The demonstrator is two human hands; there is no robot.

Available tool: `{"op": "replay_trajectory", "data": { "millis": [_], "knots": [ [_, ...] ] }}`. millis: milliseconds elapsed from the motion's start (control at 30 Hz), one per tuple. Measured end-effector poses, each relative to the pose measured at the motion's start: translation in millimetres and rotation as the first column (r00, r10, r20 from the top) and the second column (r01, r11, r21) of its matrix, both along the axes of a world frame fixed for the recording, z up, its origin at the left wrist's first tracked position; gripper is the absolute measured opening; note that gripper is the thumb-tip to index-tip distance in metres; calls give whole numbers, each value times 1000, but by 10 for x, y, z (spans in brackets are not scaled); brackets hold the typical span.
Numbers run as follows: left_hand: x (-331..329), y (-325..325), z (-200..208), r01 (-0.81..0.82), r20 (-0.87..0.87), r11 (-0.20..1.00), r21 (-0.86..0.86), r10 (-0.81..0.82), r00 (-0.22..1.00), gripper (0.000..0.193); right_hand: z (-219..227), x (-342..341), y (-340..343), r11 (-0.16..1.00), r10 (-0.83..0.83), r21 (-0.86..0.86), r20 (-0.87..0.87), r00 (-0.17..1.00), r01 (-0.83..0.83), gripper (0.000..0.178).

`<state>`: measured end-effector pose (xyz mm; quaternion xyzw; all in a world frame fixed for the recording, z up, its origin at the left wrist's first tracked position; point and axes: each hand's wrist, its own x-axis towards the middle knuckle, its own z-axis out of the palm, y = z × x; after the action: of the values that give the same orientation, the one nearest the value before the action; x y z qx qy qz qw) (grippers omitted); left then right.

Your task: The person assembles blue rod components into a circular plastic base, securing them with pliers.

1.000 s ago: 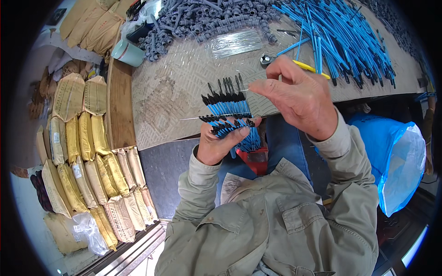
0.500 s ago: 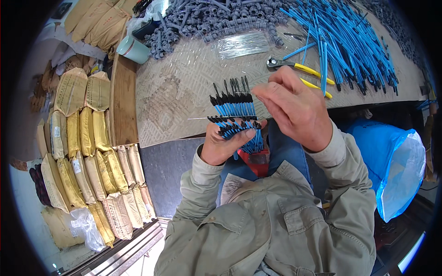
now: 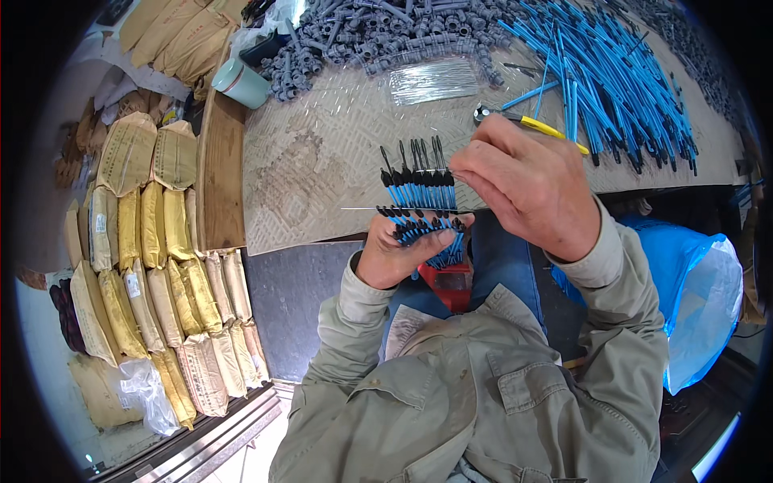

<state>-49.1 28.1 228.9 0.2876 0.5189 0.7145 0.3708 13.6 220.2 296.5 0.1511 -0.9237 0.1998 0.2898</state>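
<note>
At mid-frame, the left hand (image 3: pixel 394 256) clamps a bundle of blue tubes (image 3: pixel 420 196), seemingly to steady their black tips (image 3: pixel 416 178) beside the right hand (image 3: pixel 527 181), pinched together, on what I cannot tell.

1. Brown paper packages (image 3: pixel 127 154), beyond the tabletop's (image 3: pixel 338 161) left edge: rows of dark print, too small to read.
2. Pale packet (image 3: pixel 103 249) just below them: small white label (image 3: pixel 101 223), unreadable.
3. Pinkish packet (image 3: pixel 201 377), lower in that stack: reddish print, unreadable.
4. Large brown bags (image 3: pixel 192 40), past the tabletop's far left corner: faint reddish marks, unreadable.
</note>
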Motion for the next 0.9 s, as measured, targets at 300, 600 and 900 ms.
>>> {"op": "replay_trajectory", "data": {
  "millis": [300, 600, 900],
  "knots": [
    [7, -13, 11, 43, -1, 998, -39, -43, 999, 29, 157, -182, 161, 951, 233, -273, 327, 916, -145, 19],
    [13, -4, 10, 29, 33, 1000, -5, -29, 999, 33, -116, -302, 81, 831, 418, -472, 184, 890, -293, 18],
    [-19, -1, 15, 45, -82, 998, 40, -41, 996, 33, -69, -258, -1, 868, 311, -452, 173, 935, -205, 11]
  ]
}}
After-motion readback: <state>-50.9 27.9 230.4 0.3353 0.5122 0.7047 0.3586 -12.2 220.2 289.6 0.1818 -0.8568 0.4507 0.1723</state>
